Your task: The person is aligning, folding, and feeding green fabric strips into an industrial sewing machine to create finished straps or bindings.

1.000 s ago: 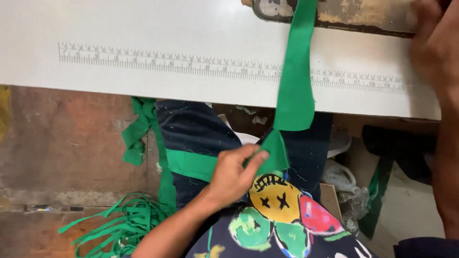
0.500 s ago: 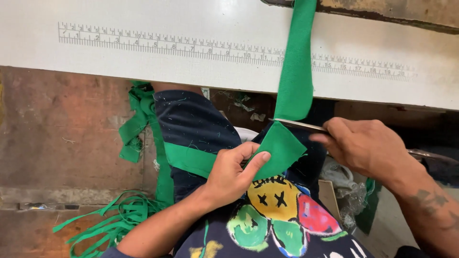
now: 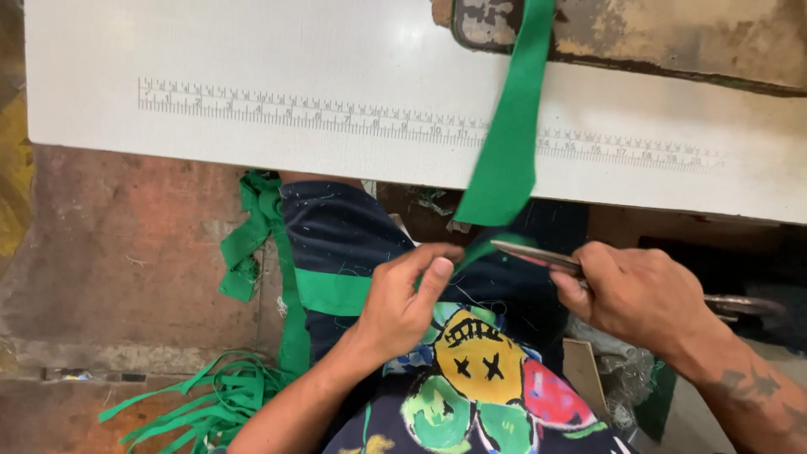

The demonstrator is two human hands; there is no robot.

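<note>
A green fabric strip point(image 3: 510, 143) hangs from the machine bed at the top over the white table's point(image 3: 252, 67) front edge down to my lap. My left hand point(image 3: 406, 298) pinches the strip's lower part, which runs on leftward across my dark-trousered thigh point(image 3: 336, 235). My right hand point(image 3: 635, 294) holds metal scissors point(image 3: 538, 255); the blades point left and meet the green strip just right of my left fingers. Whether the blades are closed on the cloth I cannot tell.
A printed ruler scale point(image 3: 336, 113) runs along the white table. A worn metal machine base point(image 3: 672, 34) sits at the top right. Cut green strips point(image 3: 210, 399) lie piled on the reddish floor at the lower left, more hanging beside my knee point(image 3: 252, 235).
My right hand came down from the table's far right with scissors and brought the blades against the strip. My left hand folded the strip's end tighter between its fingers.
</note>
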